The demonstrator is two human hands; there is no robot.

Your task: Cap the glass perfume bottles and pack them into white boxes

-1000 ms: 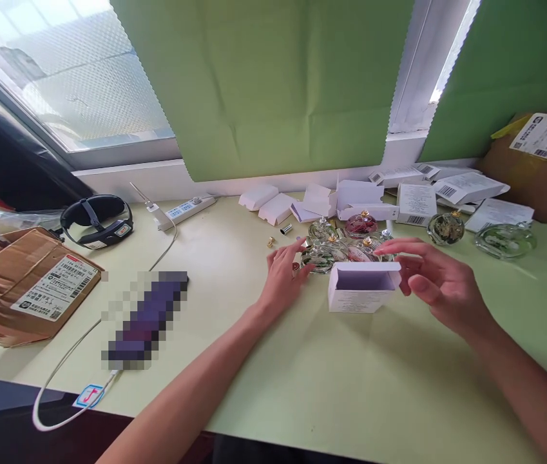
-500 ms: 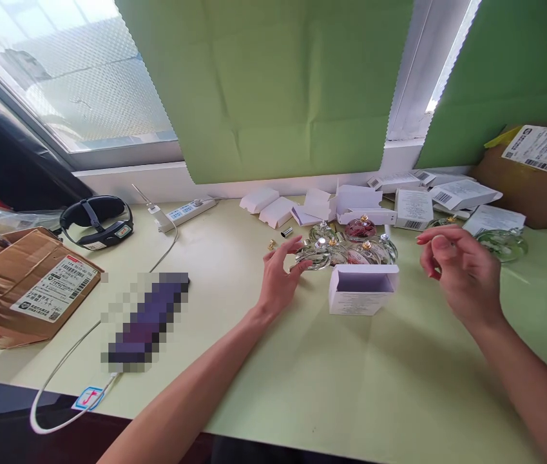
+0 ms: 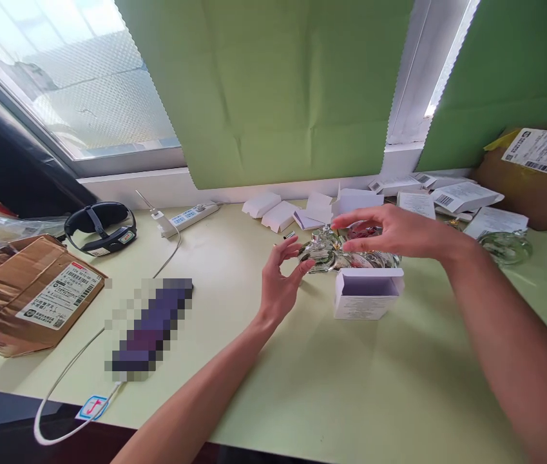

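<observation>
Centre-right of frame: a glass bottle (image 3: 320, 252) is pinched between fingertips of the left hand (image 3: 280, 283), fingers curled round its left edge. The right hand (image 3: 389, 232) is held spread just above the bottle cluster (image 3: 370, 256), gripping nothing. An open white box (image 3: 367, 293) is set just below-right of the bottle, mouth up, near both hands. Wide bare surface (image 3: 350, 386) is seen across lower centre & right. Upper edge is crowded w/ small boxes (image 3: 273, 209); a cardboard parcel (image 3: 31, 293) lies far left.
</observation>
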